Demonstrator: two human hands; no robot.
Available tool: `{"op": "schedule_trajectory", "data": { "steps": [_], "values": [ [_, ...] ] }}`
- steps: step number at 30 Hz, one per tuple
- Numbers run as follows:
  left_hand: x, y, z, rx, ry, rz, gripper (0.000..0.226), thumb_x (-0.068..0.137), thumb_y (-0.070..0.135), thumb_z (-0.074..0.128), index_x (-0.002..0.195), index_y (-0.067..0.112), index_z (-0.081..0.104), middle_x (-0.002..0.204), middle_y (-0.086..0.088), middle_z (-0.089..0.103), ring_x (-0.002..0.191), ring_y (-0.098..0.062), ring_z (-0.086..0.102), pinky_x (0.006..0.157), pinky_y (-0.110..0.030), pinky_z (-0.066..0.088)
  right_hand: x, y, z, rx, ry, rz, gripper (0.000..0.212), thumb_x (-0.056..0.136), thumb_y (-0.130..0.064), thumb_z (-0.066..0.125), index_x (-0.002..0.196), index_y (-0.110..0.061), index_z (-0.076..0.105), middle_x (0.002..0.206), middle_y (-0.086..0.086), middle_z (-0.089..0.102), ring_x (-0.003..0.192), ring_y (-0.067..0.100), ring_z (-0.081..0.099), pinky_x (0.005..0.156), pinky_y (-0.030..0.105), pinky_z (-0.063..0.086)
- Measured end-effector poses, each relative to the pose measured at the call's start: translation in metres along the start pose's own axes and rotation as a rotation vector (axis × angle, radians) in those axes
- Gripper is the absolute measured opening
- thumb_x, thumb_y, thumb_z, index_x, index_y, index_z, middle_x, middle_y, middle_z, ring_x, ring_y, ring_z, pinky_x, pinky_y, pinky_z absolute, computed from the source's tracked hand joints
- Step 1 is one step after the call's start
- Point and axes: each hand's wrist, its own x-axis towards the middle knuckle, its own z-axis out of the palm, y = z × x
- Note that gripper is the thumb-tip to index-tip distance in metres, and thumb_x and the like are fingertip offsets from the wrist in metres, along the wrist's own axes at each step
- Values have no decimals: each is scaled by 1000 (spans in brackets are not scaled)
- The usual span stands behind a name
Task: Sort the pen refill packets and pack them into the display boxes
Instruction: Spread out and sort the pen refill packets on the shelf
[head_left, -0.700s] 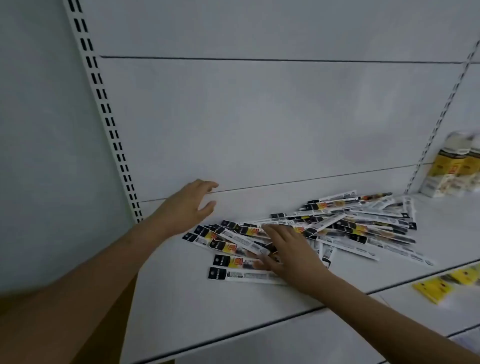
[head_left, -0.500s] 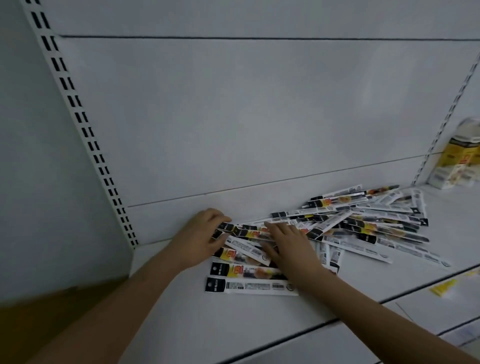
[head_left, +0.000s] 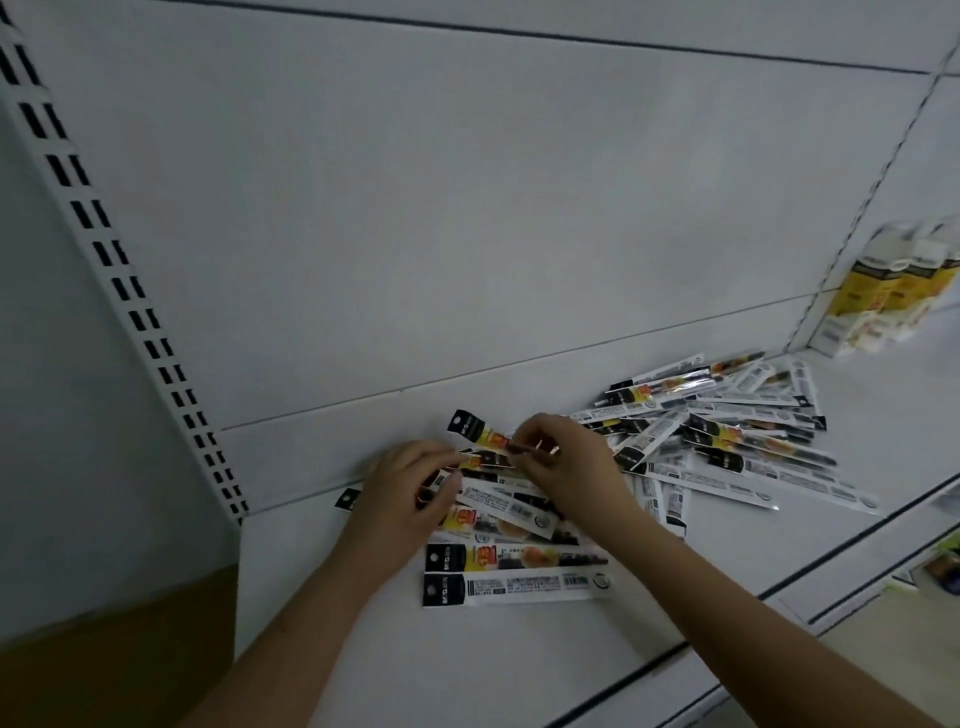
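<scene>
Long, narrow pen refill packets with black ends and yellow-orange print lie strewn on a white shelf (head_left: 363, 649); the main heap (head_left: 727, 436) spreads to the right. My right hand (head_left: 571, 467) pinches one packet (head_left: 480, 432) and lifts its black end off the pile. My left hand (head_left: 405, 499) curls its fingers round the left ends of a few packets (head_left: 488, 460) beside it. Two packets (head_left: 519, 584) lie flat nearest to me. Yellow-and-white display boxes (head_left: 883, 291) stand upright at the far right of the shelf.
The white back panel (head_left: 467, 208) rises right behind the packets. A slotted upright (head_left: 130, 312) runs down the left side. Below the shelf's front edge at the right, a lower shelf (head_left: 935, 561) holds blurred goods. A brown surface (head_left: 114, 665) shows at bottom left.
My left hand has moved from the back panel onto the packets and taken hold of some. My right hand has gone from lying flat on the pile to pinching one packet and raising it.
</scene>
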Motion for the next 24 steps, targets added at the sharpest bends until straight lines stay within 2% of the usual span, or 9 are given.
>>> {"op": "schedule_trajectory", "data": {
  "steps": [3, 5, 6, 10, 14, 16, 20, 22, 24],
  "values": [
    [-1, 12, -8, -314, 68, -21, 26, 93, 49, 57, 106, 31, 70, 108, 22, 63, 107, -3, 60, 91, -16, 45, -6, -24, 13, 75, -76, -34, 17, 83, -21, 75, 87, -21, 59, 80, -7, 65, 74, 9, 61, 70, 27, 55],
    [0, 17, -12, -471, 108, -80, 8, 90, 28, 66, 94, 26, 73, 96, 14, 67, 94, -7, 65, 81, -16, 49, -8, -34, 23, 109, -81, -47, 20, 83, -20, 76, 86, -20, 56, 77, -5, 64, 71, 11, 61, 68, 28, 55],
    [0, 18, -14, -555, 114, -146, 7, 90, 20, 67, 91, 21, 74, 94, 9, 70, 90, -8, 67, 80, -19, 50, -8, -37, 26, 140, -68, -47, 21, 82, -21, 77, 86, -19, 56, 76, -5, 64, 69, 10, 60, 66, 25, 54],
    [-2, 24, -21, -843, 73, -364, 13, 92, 14, 65, 97, 5, 71, 93, -15, 73, 84, -23, 69, 79, -37, 54, -7, -45, 23, 218, -121, -24, 22, 80, -30, 77, 89, -20, 60, 79, -8, 66, 69, -1, 61, 63, 14, 50],
    [1, 19, -22, -1041, 198, -466, 20, 101, 18, 50, 105, 5, 64, 102, -14, 75, 94, -29, 72, 83, -42, 56, -11, -35, 19, 74, -100, 16, 19, 90, -42, 63, 95, -24, 60, 84, -9, 66, 74, 5, 62, 68, 22, 55],
    [3, 17, -24, -1075, 294, -463, 22, 105, 19, 40, 109, 3, 55, 98, -17, 75, 86, -30, 72, 78, -46, 58, -14, -23, 17, -86, -138, 35, 18, 91, -41, 61, 100, -26, 59, 90, -11, 63, 78, 5, 60, 72, 26, 56],
    [-1, 20, -25, -982, 388, -428, 15, 106, 22, 37, 106, 10, 47, 76, -10, 70, 57, -20, 64, 51, -33, 55, -21, -16, 23, -292, -360, -28, 27, 89, -45, 64, 109, -27, 59, 100, -12, 53, 85, 4, 52, 72, 22, 51],
    [0, 17, -23, -950, 398, -418, 12, 105, 24, 40, 105, 14, 47, 69, -5, 63, 50, -16, 57, 45, -29, 50, -20, -19, 23, -321, -361, -49, 24, 90, -43, 63, 106, -25, 62, 97, -11, 53, 84, 6, 52, 68, 17, 45],
    [1, 11, -19, -930, 387, -414, 10, 105, 24, 41, 106, 17, 48, 65, -1, 55, 47, -13, 50, 42, -27, 44, -17, -21, 24, -377, -350, -56, 19, 91, -40, 62, 101, -24, 63, 93, -11, 55, 82, 8, 53, 67, 20, 45]
  ]
}}
